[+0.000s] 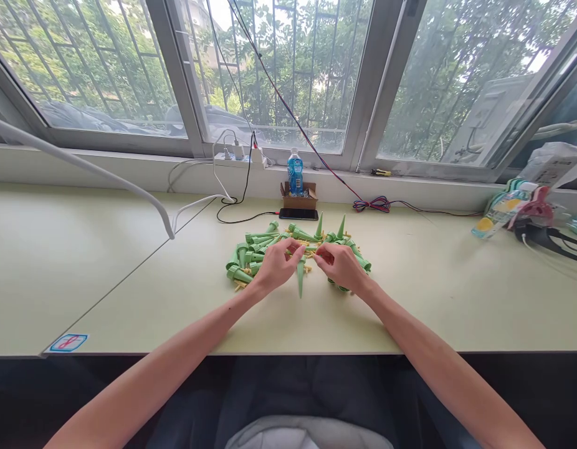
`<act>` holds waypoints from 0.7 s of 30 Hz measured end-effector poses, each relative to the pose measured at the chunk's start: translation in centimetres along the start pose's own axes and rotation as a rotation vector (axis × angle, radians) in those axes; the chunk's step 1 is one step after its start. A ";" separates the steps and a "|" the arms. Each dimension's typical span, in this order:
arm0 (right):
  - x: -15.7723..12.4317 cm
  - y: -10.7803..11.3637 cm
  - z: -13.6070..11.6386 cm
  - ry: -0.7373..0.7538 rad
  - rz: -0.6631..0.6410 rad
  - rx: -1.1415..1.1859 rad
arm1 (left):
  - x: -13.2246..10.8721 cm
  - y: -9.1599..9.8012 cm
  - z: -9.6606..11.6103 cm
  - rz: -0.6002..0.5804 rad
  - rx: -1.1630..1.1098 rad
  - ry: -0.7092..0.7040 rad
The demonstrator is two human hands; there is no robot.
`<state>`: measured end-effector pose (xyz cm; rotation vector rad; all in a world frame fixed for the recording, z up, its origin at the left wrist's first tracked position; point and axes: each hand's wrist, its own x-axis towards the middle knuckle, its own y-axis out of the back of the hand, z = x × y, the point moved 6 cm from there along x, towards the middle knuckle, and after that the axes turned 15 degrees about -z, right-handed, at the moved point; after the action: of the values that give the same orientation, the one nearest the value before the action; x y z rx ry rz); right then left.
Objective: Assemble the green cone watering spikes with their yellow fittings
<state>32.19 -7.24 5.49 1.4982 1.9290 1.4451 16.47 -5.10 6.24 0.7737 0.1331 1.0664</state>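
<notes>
A heap of several green plastic cones [253, 252] with small yellow parts mixed in lies on the pale table [129, 293]. My left hand [276, 265] rests over the heap's middle, fingers pinched together near a small piece I cannot make out. My right hand [339, 265] sits just to its right, fingers curled and pinched towards the left hand. One green cone [300, 277] points down towards me between the two hands. Two cones [341, 227] stand upright at the back of the heap.
Behind the heap lie a black phone [298, 214], a small cardboard box [298, 199] and a blue bottle [295, 171]. Cables [372, 203] run along the sill. A white hose [106, 174] crosses the left. Bags and packets [522, 209] sit at the right.
</notes>
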 end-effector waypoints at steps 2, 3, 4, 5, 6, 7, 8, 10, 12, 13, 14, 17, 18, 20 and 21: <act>-0.1 0.2 -0.4 0.076 0.023 0.059 | 0.1 -0.1 0.0 -0.023 -0.028 0.007; -0.1 0.3 -0.7 0.111 0.031 0.081 | 0.1 -0.2 0.0 -0.039 -0.041 0.009; -0.1 0.3 -0.8 0.141 0.038 0.099 | 0.2 -0.3 0.0 -0.054 -0.055 0.009; -0.1 0.4 -1.0 0.164 0.044 0.111 | 0.2 -0.4 0.0 -0.067 -0.071 0.006; -0.1 0.4 -1.1 0.181 0.049 0.119 | 0.2 -0.5 0.0 -0.078 -0.087 -0.001; -0.2 0.4 -1.1 0.191 0.052 0.124 | 0.2 -0.6 0.0 -0.089 -0.103 -0.009; -0.2 0.4 -1.1 0.198 0.053 0.129 | 0.2 -0.7 0.0 -0.101 -0.119 -0.018; -0.1 0.3 -1.2 0.206 0.048 0.138 | 0.3 -1.0 -0.1 -0.127 -0.149 -0.028; -0.1 0.3 -1.1 0.209 0.044 0.149 | 0.3 -1.1 -0.2 -0.147 -0.177 -0.031; -0.1 0.2 -1.1 0.209 0.045 0.155 | 0.3 -1.2 -0.2 -0.153 -0.191 -0.030; -0.1 0.2 -1.1 0.209 0.048 0.162 | 0.3 -1.2 -0.2 -0.158 -0.207 -0.027; -0.1 0.3 -1.0 0.215 0.062 0.188 | 0.2 -1.4 -0.4 -0.173 -0.266 -0.006; -0.1 0.3 -1.0 0.216 0.066 0.195 | 0.3 -1.4 -0.4 -0.179 -0.290 0.003; -0.1 0.4 -1.1 0.220 0.074 0.201 | 0.3 -1.5 -0.5 -0.188 -0.340 0.015; -0.1 0.5 -1.1 0.223 0.076 0.200 | 0.3 -1.5 -0.6 -0.190 -0.362 0.017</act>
<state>31.69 -7.95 6.37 1.5682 2.2286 1.5485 17.48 -4.96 4.95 0.4162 0.0244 0.8838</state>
